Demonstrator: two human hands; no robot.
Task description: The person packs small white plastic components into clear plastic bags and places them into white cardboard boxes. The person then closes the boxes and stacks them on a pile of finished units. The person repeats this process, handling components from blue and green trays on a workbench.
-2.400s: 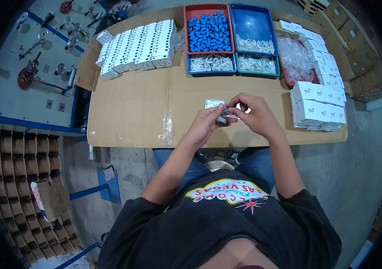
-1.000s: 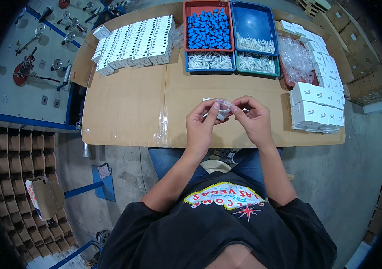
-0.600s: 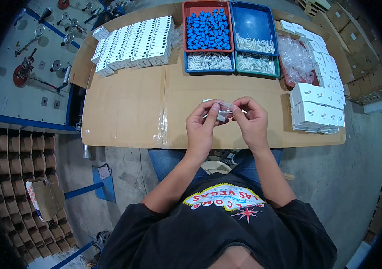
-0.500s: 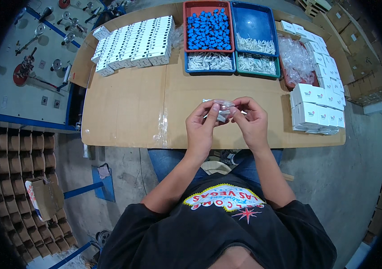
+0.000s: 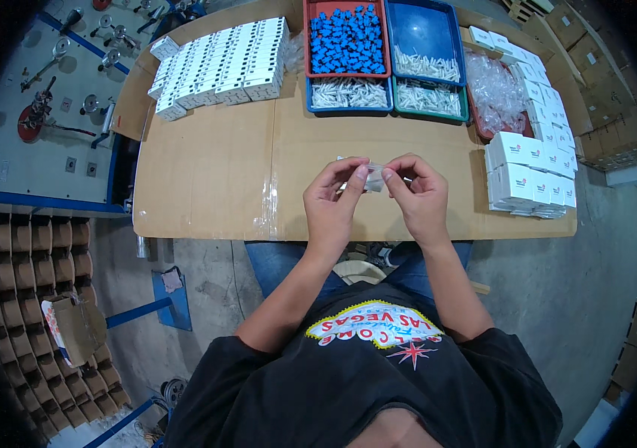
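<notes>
Between my hands is a small clear plastic bag [image 5: 375,179], held above the cardboard-covered table near its front edge. My left hand [image 5: 335,196] pinches its left side between thumb and fingers. From the other side, my right hand [image 5: 420,196] pinches it the same way. Something whitish shows at the bag, partly behind my fingers; I cannot make out what it is. Beyond my hands stand a red tray of small blue plastic parts [image 5: 347,41] and trays of small white parts [image 5: 350,94].
White boxes [image 5: 221,63] stand in rows at the back left. More white boxes [image 5: 531,175] are stacked at the right, beside a red tray heaped with clear plastic bags [image 5: 494,93]. A blue tray [image 5: 423,33] sits at the back. Cardboard dividers [image 5: 31,299] stand lower left.
My fingertips have shifted on the clear bag, which now looks drawn flatter between them. Both hands stay in nearly the same place. The trays and boxes appear slightly higher in view.
</notes>
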